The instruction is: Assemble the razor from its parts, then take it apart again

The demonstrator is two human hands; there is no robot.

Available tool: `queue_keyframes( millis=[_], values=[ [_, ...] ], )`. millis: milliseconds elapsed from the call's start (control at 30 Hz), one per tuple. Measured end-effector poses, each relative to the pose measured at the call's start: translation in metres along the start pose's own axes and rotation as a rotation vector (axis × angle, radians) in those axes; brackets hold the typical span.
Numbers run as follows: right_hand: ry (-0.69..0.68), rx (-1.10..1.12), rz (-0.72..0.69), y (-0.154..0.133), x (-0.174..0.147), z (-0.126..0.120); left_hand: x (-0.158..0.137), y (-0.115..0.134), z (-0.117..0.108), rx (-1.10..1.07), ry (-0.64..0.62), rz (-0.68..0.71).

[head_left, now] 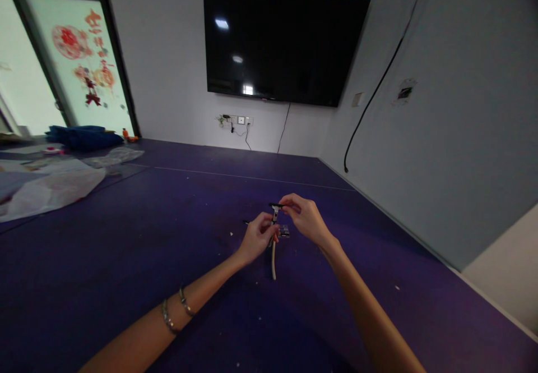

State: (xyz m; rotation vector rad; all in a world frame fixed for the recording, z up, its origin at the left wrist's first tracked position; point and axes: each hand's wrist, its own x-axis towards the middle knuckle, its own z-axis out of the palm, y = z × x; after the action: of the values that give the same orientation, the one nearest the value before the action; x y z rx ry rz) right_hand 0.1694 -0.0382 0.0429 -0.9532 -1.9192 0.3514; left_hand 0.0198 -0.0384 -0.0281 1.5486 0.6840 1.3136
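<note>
Near the middle of the purple surface, my left hand (255, 237) is closed in a pinch around the lower part of a small upright piece with a whitish stem (275, 215). Across its top lies a thin black bar (273, 205), and the fingers of my right hand (309, 220) pinch its right end. A beige cable (273, 262) hangs down below my left fingers; its upper end is hidden by them. Just right of the left fingertips is a small greyish patterned piece (284, 231), too small to name. A small dark item (246, 222) shows behind my left hand.
At the far left lie clear plastic sheeting (59, 190), a dark blue cloth bundle (84, 137) and a small orange item (128, 136). A television (286, 42) hangs on the wall above sockets (241, 120). A loose black cable (374, 95) dangles at the right wall.
</note>
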Motion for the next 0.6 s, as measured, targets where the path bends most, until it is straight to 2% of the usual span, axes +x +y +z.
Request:
queue_keyframes(
  millis=[267, 433, 500, 600],
  values=[
    [-0.009, 0.127, 0.065, 0.004, 0.001, 0.002, 0.007, 0.000, -0.004, 0.019, 0.042, -0.015],
    [0.052, 0.067, 0.135, 0.013, 0.001, 0.001, 0.019, 0.007, -0.016, 0.017, 0.106, 0.049],
    [0.014, 0.067, 0.187, 0.019, 0.001, 0.002, 0.023, 0.013, -0.020, 0.051, 0.121, 0.072],
    [-0.112, 0.138, 0.286, 0.025, 0.001, 0.006, 0.026, 0.024, -0.026, 0.045, 0.132, 0.035]
  ],
)
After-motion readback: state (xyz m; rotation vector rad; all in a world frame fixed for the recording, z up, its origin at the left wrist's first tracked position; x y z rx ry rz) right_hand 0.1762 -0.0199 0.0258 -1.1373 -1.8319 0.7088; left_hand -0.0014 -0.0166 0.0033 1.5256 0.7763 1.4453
